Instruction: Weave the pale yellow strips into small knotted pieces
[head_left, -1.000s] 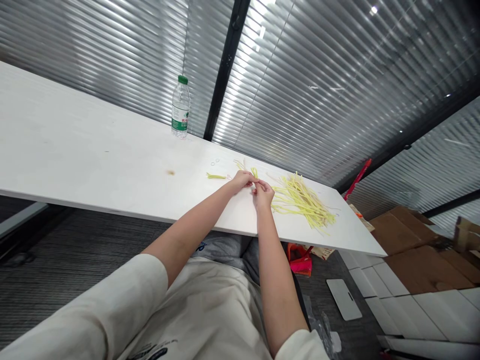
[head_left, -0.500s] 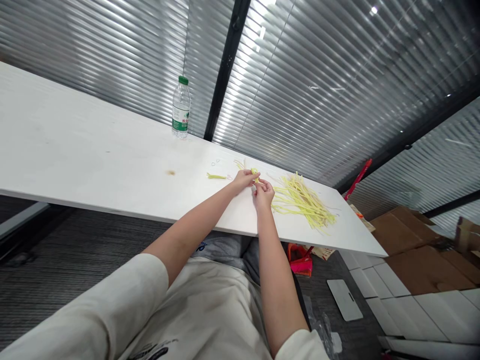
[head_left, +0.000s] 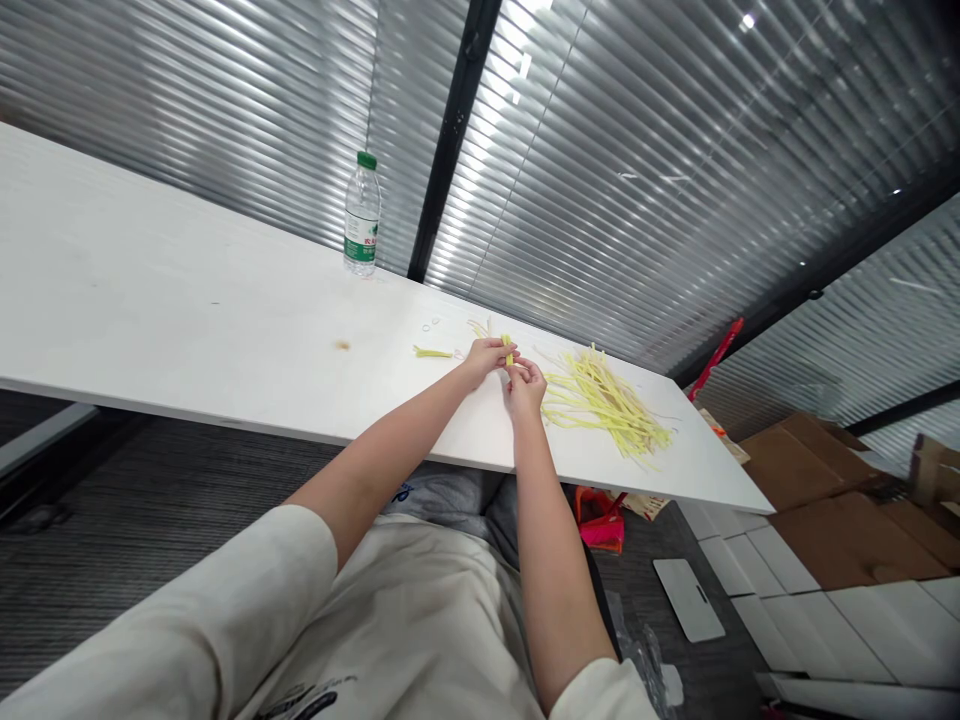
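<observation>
The place looked like an office: a long white tabletop [head_left: 187, 270] stood beside a black-framed partition [head_left: 450, 130] with slatted blinds [head_left: 637, 150], above grey carpet [head_left: 202, 500], with cardboard boxes [head_left: 840, 535] to the right.

Bottle [head_left: 361, 200], upright near the far edge of the tabletop [head_left: 187, 270]: white-and-green label [head_left: 360, 240] with red characters, too small to read with certainty. Pale shirt [head_left: 405, 610]: dark print [head_left: 316, 705] on the front, illegible. Grey garment [head_left: 450, 500], below the near tabletop edge: small blue marking [head_left: 403, 493], likewise illegible
</observation>
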